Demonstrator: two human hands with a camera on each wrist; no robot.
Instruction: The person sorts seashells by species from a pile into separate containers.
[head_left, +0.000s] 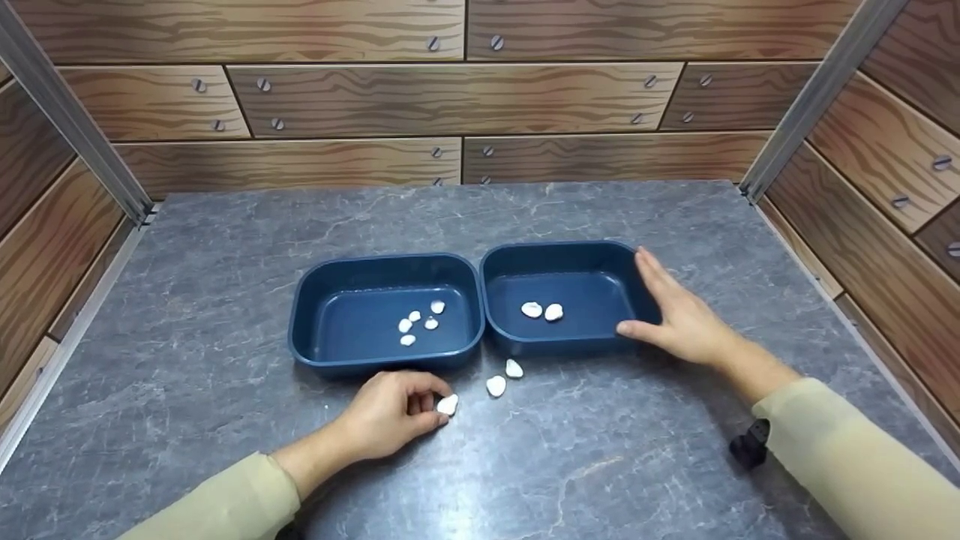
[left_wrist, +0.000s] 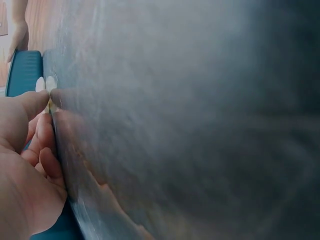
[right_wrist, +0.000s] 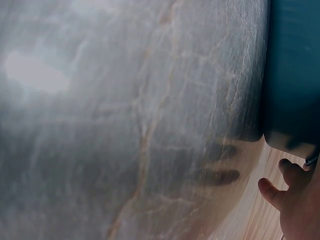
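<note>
My left hand (head_left: 390,411) is low over the table in front of the left blue bin (head_left: 300,307), pinching a small white shell (head_left: 448,405) between thumb and fingertips. In the left wrist view, the thumb (left_wrist: 36,102) and fingertips meet close to the tabletop. My right hand (head_left: 686,319) is at the right end of the right blue bin (head_left: 562,343), its fingers straight along the rim and its thumb near the front corner. Two white shells (head_left: 553,312) lie inside that bin. Several more shells (head_left: 405,325) are in the left bin's right half.
Two loose white shells, one (head_left: 496,386) nearer and one (head_left: 514,368) farther back, lie on the grey marbled table (head_left: 600,442) before the right bin. The bins stand side by side. Wood-patterned panels (head_left: 450,97) and metal corner posts (head_left: 817,97) enclose the table.
</note>
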